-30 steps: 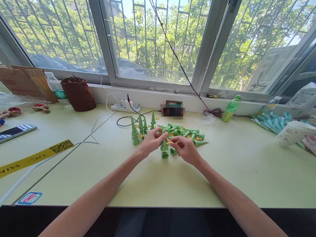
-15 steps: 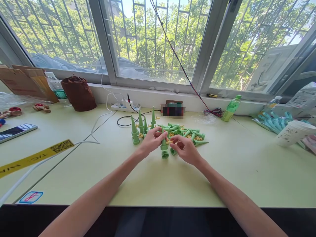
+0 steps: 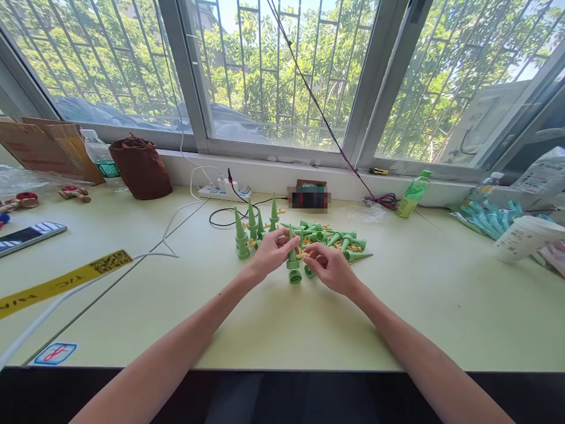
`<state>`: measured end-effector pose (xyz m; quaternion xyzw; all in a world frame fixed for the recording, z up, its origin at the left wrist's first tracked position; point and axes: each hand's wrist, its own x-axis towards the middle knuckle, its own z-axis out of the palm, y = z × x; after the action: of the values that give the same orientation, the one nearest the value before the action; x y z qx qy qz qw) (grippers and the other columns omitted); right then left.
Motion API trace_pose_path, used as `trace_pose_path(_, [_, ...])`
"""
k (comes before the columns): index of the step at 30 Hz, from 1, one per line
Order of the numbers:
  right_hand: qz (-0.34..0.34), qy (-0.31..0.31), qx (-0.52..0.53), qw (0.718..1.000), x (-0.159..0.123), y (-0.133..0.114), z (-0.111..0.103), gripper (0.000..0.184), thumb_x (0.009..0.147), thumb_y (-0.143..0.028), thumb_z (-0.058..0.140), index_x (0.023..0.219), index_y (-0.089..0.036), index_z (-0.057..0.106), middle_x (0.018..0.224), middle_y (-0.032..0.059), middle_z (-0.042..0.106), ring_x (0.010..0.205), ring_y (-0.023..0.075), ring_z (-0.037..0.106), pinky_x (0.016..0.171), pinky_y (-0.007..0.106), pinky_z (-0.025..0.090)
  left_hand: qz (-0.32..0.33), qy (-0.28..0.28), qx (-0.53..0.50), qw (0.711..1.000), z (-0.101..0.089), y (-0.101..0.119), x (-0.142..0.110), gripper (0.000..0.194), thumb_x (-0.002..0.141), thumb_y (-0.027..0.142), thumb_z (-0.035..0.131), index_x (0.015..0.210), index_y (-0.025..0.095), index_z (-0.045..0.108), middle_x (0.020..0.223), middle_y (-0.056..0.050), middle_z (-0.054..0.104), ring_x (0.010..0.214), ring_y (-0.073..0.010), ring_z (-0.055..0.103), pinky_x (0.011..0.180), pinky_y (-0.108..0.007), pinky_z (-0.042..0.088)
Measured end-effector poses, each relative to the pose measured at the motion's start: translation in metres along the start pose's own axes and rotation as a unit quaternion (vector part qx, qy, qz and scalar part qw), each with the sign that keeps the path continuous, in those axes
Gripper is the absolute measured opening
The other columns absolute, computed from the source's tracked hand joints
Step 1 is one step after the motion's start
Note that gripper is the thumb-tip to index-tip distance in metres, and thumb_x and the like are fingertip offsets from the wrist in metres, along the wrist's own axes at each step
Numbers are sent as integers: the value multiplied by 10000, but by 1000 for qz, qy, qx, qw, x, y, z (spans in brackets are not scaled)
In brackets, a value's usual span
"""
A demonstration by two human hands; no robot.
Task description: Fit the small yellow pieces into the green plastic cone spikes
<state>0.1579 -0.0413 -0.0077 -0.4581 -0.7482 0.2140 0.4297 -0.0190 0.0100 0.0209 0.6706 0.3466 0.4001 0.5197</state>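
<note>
My left hand (image 3: 278, 246) is closed around the upper part of a green plastic watering spike (image 3: 293, 262), which has a pointed cone and a wider collar with an open round end towards me. At its right side, my right hand (image 3: 329, 264) pinches a small yellow valve piece (image 3: 302, 255) against the collar. Whether the valve sits fully in the collar I cannot tell. Several green spikes (image 3: 242, 244) with yellow pieces stand point up to the left. Behind and right of my hands lies a pile of loose green spikes (image 3: 346, 238) mixed with yellow valves.
A power strip (image 3: 225, 189) with cables stands by the window wall. A brown pouch (image 3: 140, 168), a phone (image 3: 32, 237) and a yellow tag (image 3: 66, 282) are on the left. On the right are a green bottle (image 3: 413, 194) and a white paper cup (image 3: 527, 240).
Both hands stay almost in place around the spike. The right fingers have shifted very slightly at the yellow valve.
</note>
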Motion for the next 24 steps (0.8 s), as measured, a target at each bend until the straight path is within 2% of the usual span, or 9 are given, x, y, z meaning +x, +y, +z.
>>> trace_pose_path(2, [-5, -6, -5, 1000, 0, 1, 0, 187, 928, -362, 514, 909, -188, 581, 645, -14, 578, 505, 112, 456, 513, 237, 352, -1, -7, -5, 1000, 1, 0, -1, 345, 778, 472, 670, 796, 162, 522, 618, 22, 583, 399, -20, 312, 375, -168, 208])
trace_pose_path(5, [-2, -10, -29, 1000, 1, 1, 0, 328, 958, -384, 448, 724, -182, 556, 553, -19, 527, 488, 112, 425, 507, 241, 331, 3, -19, -9, 1000, 2, 0, -2, 352, 765, 471, 682, 788, 160, 520, 592, 33, 554, 399, -20, 308, 373, -167, 200])
trace_pose_path(7, [3, -8, -39, 999, 2, 1, 0, 403, 973, -405, 409, 667, -179, 540, 530, -16, 516, 479, 110, 419, 511, 244, 325, 6, -24, -8, 1000, 2, 1, -2, 360, 764, 477, 682, 787, 157, 519, 589, 33, 547, 402, -20, 306, 372, -166, 196])
trace_pose_path(13, [1, -13, -27, 1000, 0, 2, 1, 240, 926, -404, 513, 955, -178, 586, 557, -40, 529, 483, 111, 406, 516, 239, 330, 2, -14, -8, 1000, 1, 1, -1, 342, 780, 459, 671, 794, 154, 516, 618, 19, 578, 404, -20, 314, 376, -166, 219])
trace_pose_path(16, [0, -26, -27, 999, 0, 1, 1, 205, 930, -369, 503, 890, -182, 576, 551, -42, 518, 483, 108, 400, 512, 237, 320, 9, -19, 3, 1000, 1, 0, -1, 338, 783, 459, 668, 792, 155, 520, 618, 20, 578, 408, -22, 318, 379, -169, 213])
trace_pose_path(20, [0, -35, -34, 999, 0, 0, 0, 324, 954, -371, 456, 696, -184, 516, 526, -40, 483, 471, 98, 381, 496, 239, 286, 20, -33, 17, 999, 1, -1, -2, 338, 795, 469, 653, 788, 158, 521, 610, 26, 568, 414, -25, 320, 384, -171, 208])
trace_pose_path(24, [1, -30, -34, 999, 1, 1, -1, 312, 957, -386, 453, 738, -182, 544, 531, -42, 488, 474, 100, 385, 505, 240, 288, 18, -27, 16, 999, 2, 0, -2, 361, 789, 496, 652, 780, 162, 515, 609, 29, 564, 412, -26, 315, 385, -175, 210])
